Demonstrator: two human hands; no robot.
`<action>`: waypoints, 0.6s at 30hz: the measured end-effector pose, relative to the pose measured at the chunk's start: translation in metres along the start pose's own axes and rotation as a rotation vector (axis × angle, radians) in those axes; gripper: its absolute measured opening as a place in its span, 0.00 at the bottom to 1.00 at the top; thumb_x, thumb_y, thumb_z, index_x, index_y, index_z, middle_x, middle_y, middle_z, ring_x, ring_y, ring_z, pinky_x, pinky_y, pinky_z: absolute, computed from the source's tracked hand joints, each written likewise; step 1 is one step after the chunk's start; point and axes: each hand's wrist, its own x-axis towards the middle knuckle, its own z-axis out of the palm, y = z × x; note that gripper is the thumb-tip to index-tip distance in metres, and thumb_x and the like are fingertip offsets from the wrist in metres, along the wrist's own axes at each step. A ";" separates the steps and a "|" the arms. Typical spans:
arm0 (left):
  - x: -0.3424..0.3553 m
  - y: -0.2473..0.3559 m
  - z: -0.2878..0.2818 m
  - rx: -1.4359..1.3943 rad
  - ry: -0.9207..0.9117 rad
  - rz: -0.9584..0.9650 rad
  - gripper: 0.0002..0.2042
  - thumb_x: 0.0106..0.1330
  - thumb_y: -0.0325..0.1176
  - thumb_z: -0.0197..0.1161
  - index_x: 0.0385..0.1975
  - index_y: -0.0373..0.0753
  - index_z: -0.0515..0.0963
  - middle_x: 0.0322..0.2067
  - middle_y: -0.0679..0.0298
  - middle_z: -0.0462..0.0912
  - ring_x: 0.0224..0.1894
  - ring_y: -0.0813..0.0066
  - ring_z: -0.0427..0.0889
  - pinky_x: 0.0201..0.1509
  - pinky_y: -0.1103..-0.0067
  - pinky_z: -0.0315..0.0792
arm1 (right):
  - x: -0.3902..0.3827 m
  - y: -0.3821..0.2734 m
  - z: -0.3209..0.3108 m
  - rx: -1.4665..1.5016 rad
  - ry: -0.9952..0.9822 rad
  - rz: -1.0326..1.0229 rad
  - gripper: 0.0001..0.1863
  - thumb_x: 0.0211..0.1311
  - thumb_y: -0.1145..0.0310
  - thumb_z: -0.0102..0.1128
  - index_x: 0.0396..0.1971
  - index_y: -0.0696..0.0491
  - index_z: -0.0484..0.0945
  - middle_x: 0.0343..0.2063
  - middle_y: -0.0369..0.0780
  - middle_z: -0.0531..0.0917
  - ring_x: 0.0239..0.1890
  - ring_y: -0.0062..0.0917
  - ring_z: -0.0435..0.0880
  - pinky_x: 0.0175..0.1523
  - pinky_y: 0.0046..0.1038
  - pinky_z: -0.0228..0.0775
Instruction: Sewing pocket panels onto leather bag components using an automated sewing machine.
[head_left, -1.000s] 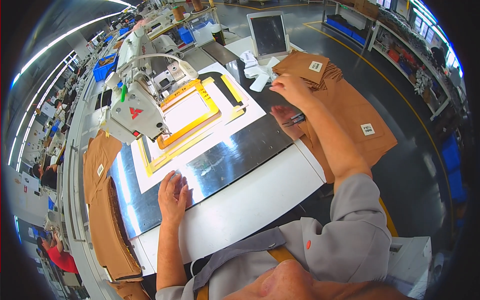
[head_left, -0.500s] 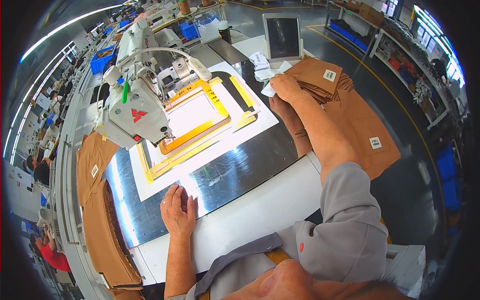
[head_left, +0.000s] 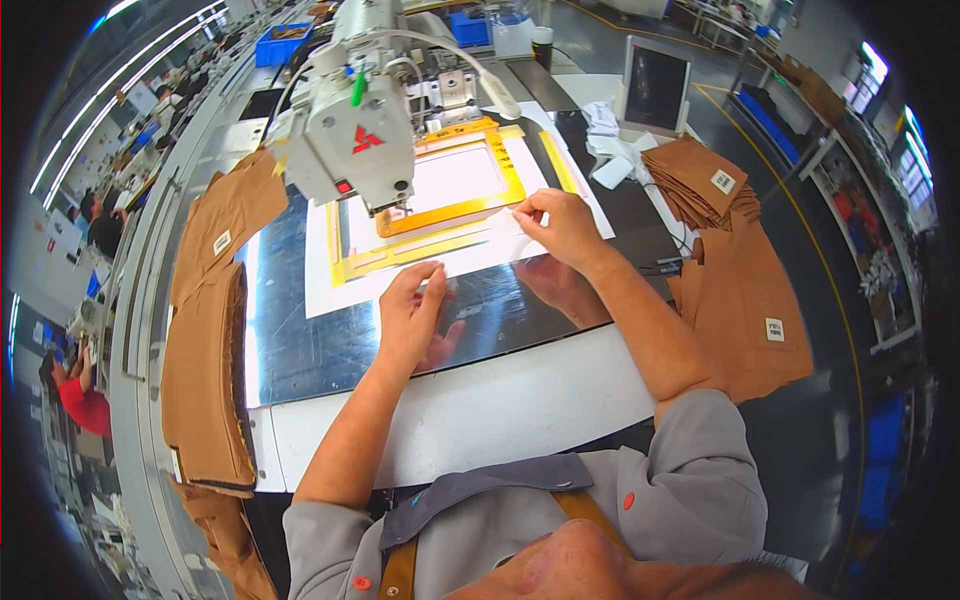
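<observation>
My right hand (head_left: 562,228) pinches a small thin white piece (head_left: 508,226), paper or cloth, over the near right corner of the yellow-edged template (head_left: 360,268). My left hand (head_left: 410,312) hovers above the shiny metal plate (head_left: 310,345), fingers curled and thumb drawn close to the index finger; nothing shows in it. Beyond both hands, an orange-yellow clamp frame (head_left: 455,213) lies under the head of a white sewing machine (head_left: 350,140). More crumpled white pieces (head_left: 612,150) rest near a dark-screened panel (head_left: 655,88).
Brown fabric panels with white labels form a stack (head_left: 690,180) on the right, with further brown panels (head_left: 745,300) hanging nearer. A folded brown pile (head_left: 205,380) lies along the left edge. Shelves (head_left: 865,240) stand across the aisle; other people work far left.
My right hand has come back from the white pieces by the panel, bringing one to the template. My left hand has lifted off the plate's near edge and moved forward, its fingers curling.
</observation>
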 end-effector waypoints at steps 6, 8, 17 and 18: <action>0.057 -0.031 0.008 -0.212 -0.054 -0.423 0.12 0.67 0.36 0.71 0.40 0.32 0.84 0.25 0.61 0.87 0.25 0.77 0.86 0.27 0.80 0.78 | -0.005 -0.034 0.062 0.004 0.016 -0.145 0.07 0.59 0.63 0.69 0.30 0.51 0.88 0.28 0.38 0.87 0.32 0.31 0.88 0.40 0.34 0.79; 0.063 -0.048 -0.003 -0.141 0.063 -0.386 0.09 0.64 0.33 0.72 0.35 0.33 0.84 0.23 0.62 0.87 0.20 0.79 0.84 0.23 0.81 0.76 | -0.006 -0.038 0.069 0.003 0.031 -0.184 0.07 0.59 0.63 0.69 0.32 0.50 0.89 0.29 0.39 0.87 0.34 0.32 0.88 0.42 0.35 0.79; 0.071 -0.054 -0.042 0.579 0.231 -0.057 0.09 0.59 0.30 0.72 0.36 0.36 0.83 0.26 0.61 0.85 0.29 0.68 0.85 0.35 0.73 0.77 | -0.025 -0.021 0.059 -0.278 -0.117 -0.314 0.23 0.64 0.56 0.66 0.54 0.55 0.81 0.56 0.44 0.83 0.60 0.37 0.80 0.66 0.35 0.69; 0.069 -0.047 -0.038 0.636 0.277 -0.037 0.09 0.59 0.30 0.71 0.38 0.37 0.82 0.30 0.59 0.86 0.31 0.61 0.85 0.37 0.70 0.77 | -0.026 -0.019 0.056 -0.286 -0.140 -0.322 0.24 0.65 0.55 0.66 0.55 0.55 0.80 0.58 0.44 0.82 0.63 0.36 0.77 0.69 0.37 0.65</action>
